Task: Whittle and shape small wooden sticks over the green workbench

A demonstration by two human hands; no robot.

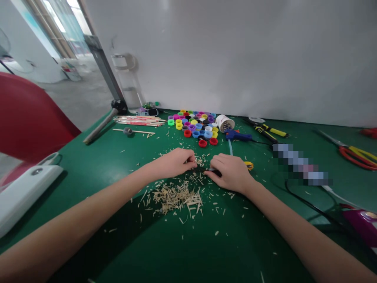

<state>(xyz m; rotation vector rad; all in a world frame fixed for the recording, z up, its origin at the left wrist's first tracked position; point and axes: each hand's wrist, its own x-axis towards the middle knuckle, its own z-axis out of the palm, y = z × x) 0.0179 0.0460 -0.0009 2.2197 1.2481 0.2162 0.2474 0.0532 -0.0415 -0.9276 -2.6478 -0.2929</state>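
Observation:
Both my hands rest on a green table (pixel 123 165), close together near its middle. My left hand (pixel 173 162) is curled, its fingertips pinched on something small that I cannot make out. My right hand (pixel 231 171) is closed over a dark, thin tool whose tip shows between the two hands. Just in front of them lies a heap of short cut wooden splinters (pixel 176 194), with more scattered around.
Behind the hands sit several coloured plastic rings (pixel 194 125), a tipped white cup (pixel 224 122), a blue glue gun (pixel 237 136), yellow-handled tools (pixel 269 130), wooden sticks (pixel 140 120) and a hammer (pixel 103 124). Red-handled scissors (pixel 355 153) lie far right. A white device (pixel 23 188) lies left.

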